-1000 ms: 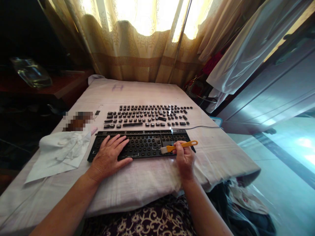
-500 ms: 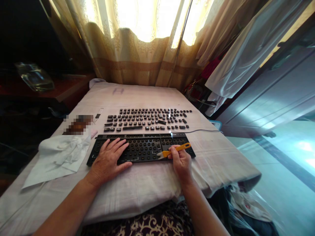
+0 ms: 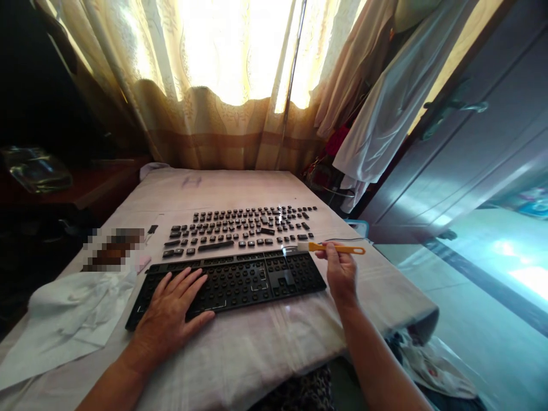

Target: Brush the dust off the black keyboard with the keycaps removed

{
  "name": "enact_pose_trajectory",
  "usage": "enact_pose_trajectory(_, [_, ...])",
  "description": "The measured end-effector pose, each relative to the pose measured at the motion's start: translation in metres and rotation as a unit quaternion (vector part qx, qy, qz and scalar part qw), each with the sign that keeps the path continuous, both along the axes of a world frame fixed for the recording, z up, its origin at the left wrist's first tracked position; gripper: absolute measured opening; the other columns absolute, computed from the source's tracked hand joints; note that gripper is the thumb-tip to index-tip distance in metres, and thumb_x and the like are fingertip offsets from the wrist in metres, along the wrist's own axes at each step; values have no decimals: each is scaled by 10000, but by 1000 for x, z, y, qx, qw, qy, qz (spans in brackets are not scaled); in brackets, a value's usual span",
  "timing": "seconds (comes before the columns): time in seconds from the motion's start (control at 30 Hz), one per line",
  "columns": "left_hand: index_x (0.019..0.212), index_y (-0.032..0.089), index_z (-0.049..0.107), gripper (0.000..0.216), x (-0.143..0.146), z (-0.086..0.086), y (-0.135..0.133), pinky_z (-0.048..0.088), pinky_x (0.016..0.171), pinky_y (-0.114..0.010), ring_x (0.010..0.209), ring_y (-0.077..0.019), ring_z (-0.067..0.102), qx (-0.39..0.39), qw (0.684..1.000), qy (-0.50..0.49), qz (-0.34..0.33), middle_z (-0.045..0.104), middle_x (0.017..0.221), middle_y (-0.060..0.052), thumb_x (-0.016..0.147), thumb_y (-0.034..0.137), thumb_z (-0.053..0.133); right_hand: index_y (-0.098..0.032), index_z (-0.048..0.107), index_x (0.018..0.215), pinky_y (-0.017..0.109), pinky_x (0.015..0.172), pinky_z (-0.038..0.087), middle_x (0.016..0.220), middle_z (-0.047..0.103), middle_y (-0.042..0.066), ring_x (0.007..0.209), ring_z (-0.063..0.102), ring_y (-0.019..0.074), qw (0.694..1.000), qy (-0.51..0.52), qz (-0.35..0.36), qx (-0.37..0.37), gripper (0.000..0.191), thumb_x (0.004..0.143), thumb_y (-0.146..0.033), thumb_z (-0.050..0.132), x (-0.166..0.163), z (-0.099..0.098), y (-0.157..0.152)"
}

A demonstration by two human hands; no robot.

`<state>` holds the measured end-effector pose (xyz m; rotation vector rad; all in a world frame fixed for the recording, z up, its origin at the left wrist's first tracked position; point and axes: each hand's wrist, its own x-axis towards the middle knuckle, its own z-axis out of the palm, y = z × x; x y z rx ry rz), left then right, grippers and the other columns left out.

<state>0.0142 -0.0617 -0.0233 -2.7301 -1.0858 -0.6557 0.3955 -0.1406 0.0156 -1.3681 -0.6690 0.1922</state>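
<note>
A black keyboard (image 3: 240,279) with its keycaps off lies at a slight slant on the cloth-covered table. My left hand (image 3: 171,308) rests flat over its left part, fingers spread. My right hand (image 3: 341,274) is closed around a brush (image 3: 338,249) with a yellow handle and pale bristles. Those bristles are at the keyboard's top right edge; whether they touch it I cannot tell. Beyond the keyboard, loose black keycaps (image 3: 216,245) lie in rows on the cloth, with the long space bar keycap among the nearest ones.
White tissue paper (image 3: 64,325) lies left of the keyboard, beside a blurred-out patch. A small black piece (image 3: 152,229) sits above it. The keyboard's cable (image 3: 342,240) runs right. Curtains (image 3: 214,125) hang behind the table (image 3: 265,348), and a door (image 3: 445,142) stands at right.
My right hand has carried the brush from the middle of the keyboard to its upper right edge. The left hand stays on the keyboard. The whole view has shifted and tilted.
</note>
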Motion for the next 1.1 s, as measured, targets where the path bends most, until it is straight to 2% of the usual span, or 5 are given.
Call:
enact_pose_trajectory(0.37, [1373,210,634,684,2,2,3,355,1164,-581,1322,-373,585,36,999,12,10,655,1398,-151,925,701,473,-205,676,774,280,537,508,547,702,-13,527,690,183,967,222,112,-47,404,637,-566,793,19,-10,22])
enact_pose_trajectory(0.5, [1379,223,625,625,2,3,0,350,1172,-579,1344,-368,567,55,998,12,12,639,1422,-144,948,646,461,-215,660,760,293,536,519,548,700,-7,547,701,199,962,220,147,-66,371,684,-562,768,23,-5,29])
enact_pose_trajectory(0.7, [1376,271,633,508,18,20,4,338,1197,-560,1338,-336,580,47,997,17,-64,644,1425,-95,965,537,497,-196,679,776,278,596,542,542,679,-22,553,685,161,962,190,178,-81,360,697,-529,791,41,17,47])
enact_pose_trajectory(0.93, [1126,252,749,542,50,60,81,385,1166,-591,1275,-343,628,-80,991,-101,28,700,1341,-114,948,632,405,-178,732,808,291,617,559,645,703,-13,592,661,140,954,89,285,-21,441,602,-535,887,42,40,73])
enact_pose_trajectory(1.1, [1245,205,699,673,74,74,101,554,1012,-421,1143,-282,702,-287,915,-270,85,757,1227,-96,901,718,431,-182,739,742,251,537,518,638,702,-14,534,606,110,956,100,275,-33,464,581,-597,874,36,21,77])
